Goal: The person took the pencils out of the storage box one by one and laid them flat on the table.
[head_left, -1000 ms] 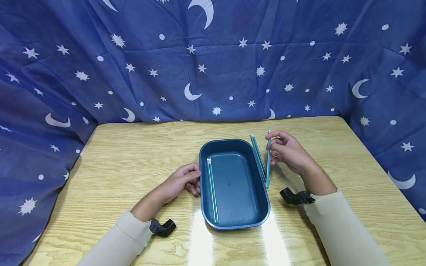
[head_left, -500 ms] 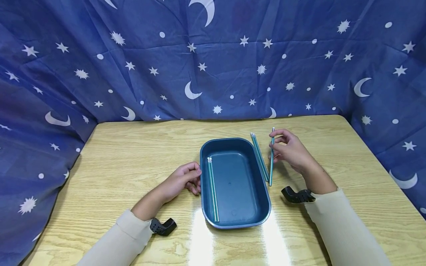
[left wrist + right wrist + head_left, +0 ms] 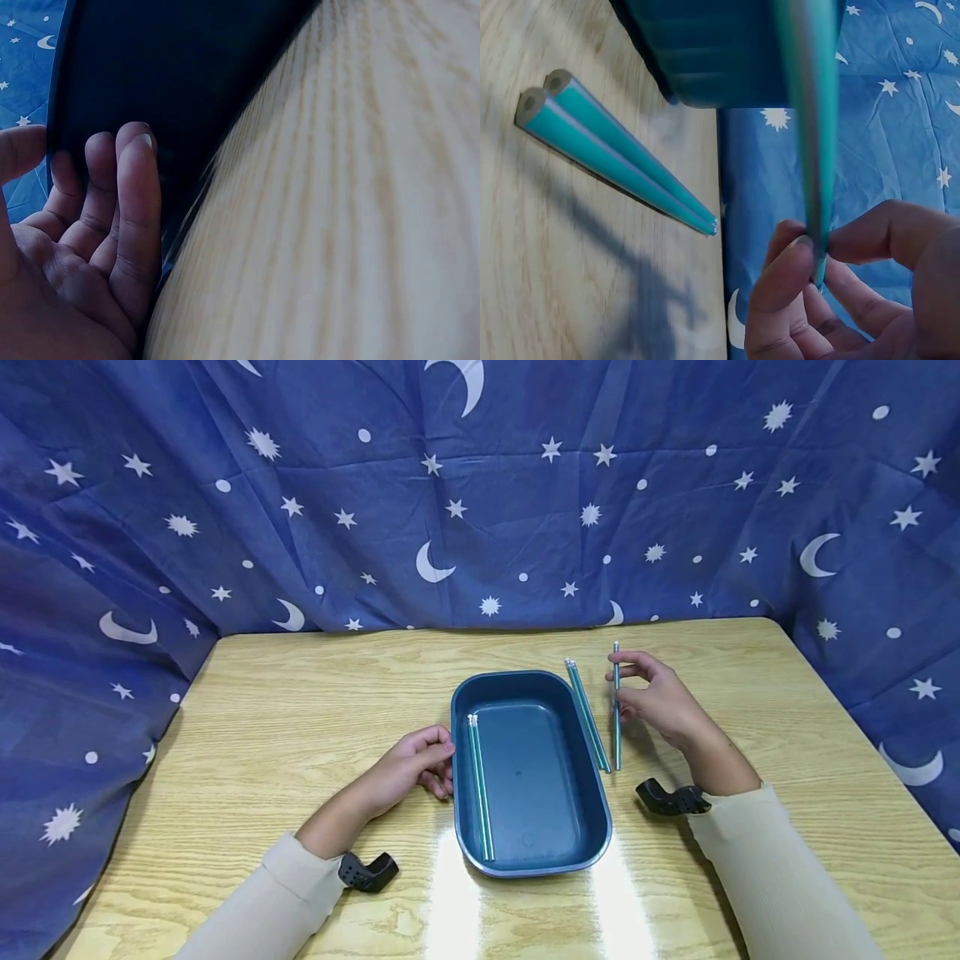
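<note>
A dark blue rectangular tray (image 3: 525,810) stands on the wooden table. Along its left inner side lie two green striped pencils (image 3: 482,789) side by side. My left hand (image 3: 412,767) rests against the tray's outer left wall, its fingers (image 3: 139,184) loosely bent and touching it. Between thumb and fingertips, my right hand (image 3: 656,697) pinches one green pencil (image 3: 810,112), held lengthwise just right of the tray. Two more green pencils (image 3: 622,157) lie together on the table, between the tray's right wall and the held pencil.
The wooden table (image 3: 300,693) extends to both sides of the tray. Behind it hangs a blue cloth (image 3: 375,510) with white stars and moons. Each wrist wears a black device, such as the left one (image 3: 367,872).
My right hand has moved slightly right with its pencil, away from the two pencils on the table. The held pencil now stands straighter in the head view. My left hand has stayed at the tray.
</note>
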